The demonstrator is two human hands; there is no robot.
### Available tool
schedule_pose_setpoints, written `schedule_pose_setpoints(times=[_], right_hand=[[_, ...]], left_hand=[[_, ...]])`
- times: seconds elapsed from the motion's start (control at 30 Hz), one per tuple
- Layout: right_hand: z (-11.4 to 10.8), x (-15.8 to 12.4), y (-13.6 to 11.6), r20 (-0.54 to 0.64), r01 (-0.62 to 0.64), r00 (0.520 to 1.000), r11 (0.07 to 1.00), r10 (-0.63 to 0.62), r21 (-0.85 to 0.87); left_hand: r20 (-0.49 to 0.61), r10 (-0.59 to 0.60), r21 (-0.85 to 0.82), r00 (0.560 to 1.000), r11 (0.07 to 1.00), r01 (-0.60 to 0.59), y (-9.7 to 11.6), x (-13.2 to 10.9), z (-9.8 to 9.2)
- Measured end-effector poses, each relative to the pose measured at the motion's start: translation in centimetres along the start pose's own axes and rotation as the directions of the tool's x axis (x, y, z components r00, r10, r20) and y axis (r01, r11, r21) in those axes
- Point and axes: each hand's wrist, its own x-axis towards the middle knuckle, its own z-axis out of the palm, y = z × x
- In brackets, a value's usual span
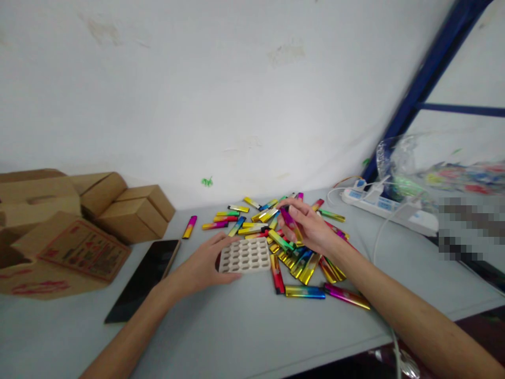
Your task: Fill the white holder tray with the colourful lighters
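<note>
A pale tray with rows of holes is gripped along its left side by my left hand, thumb at the near edge and fingers at the far edge. The hole side faces up and toward me. My right hand pinches a shiny purple-and-gold lighter, tilted above the pile. Under and around that hand lie many loose metallic lighters in rainbow colours. A blue-and-gold lighter and a purple-and-gold one beside it lie at the pile's near edge.
A black phone or tablet lies left of my left hand. Cardboard boxes stand at the far left. A white power strip with cables sits at the right, near a blue metal frame and a clear plastic bag.
</note>
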Motion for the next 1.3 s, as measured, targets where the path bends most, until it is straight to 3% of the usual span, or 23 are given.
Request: schedule_pose_setpoints(times=[0.23,0.4,0.9,1.13,1.3], right_hand=[[1.2,-0.5,1.0,0.084,-0.102,0.992,0.994,0.100,0.027],[1.7,-0.6,1.2,0.089,-0.088,0.992,0.996,0.086,0.026],[1.8,-0.6,1.8,-0.209,-0.188,0.964,0.976,0.162,-0.109],[2.0,-0.4,1.6,-0.194,-0.171,0.969,0.982,0.154,-0.074],[1.7,-0.3,1.8,-0.070,-0.088,0.994,0.988,0.079,-0.126]], left_hand=[[-0.037,0.045,-0.084,0.998,0.995,-0.048,-0.6,-0.4,1.1],[-0.050,0.048,-0.096,0.998,0.994,-0.053,-0.8,-0.3,1.3],[-0.055,0.062,-0.079,0.997,0.995,-0.066,-0.8,-0.1,1.2],[-0.079,0.058,-0.068,0.995,0.996,-0.063,-0.9,0.0,1.2],[-0.092,0.053,-0.129,0.994,0.990,-0.065,-1.3,-0.1,1.0]])
